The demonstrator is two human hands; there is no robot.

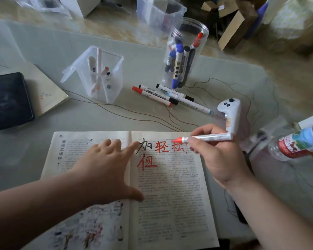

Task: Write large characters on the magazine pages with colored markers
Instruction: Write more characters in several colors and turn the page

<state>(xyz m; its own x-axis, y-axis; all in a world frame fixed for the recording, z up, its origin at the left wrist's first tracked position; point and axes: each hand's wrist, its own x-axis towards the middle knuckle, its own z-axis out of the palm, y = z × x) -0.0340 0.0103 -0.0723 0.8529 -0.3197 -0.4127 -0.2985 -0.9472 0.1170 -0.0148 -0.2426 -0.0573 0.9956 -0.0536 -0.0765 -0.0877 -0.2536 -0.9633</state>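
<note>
1. Gripping the red marker [208, 138] between thumb and curled fingers, the right hand [222, 159] hangs over the upper right of the magazine [170, 204].
2. The marker's long axis runs nearly level. Its red end points left, just above the red characters [163, 147].
3. The left hand [105, 170], fingers straight and spread, presses the gutter flat, index tip beside the black character [145, 147].
4. Judged: the next stroke needs the red end tipped down to the page, and the right hand is nearer.

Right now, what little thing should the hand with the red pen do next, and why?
Probably tip the red marker down onto the page beside the unfinished red strokes. The right hand holds it nearly level above the magazine, its red end seemingly off the paper, and the left hand presses the pages flat.
</note>
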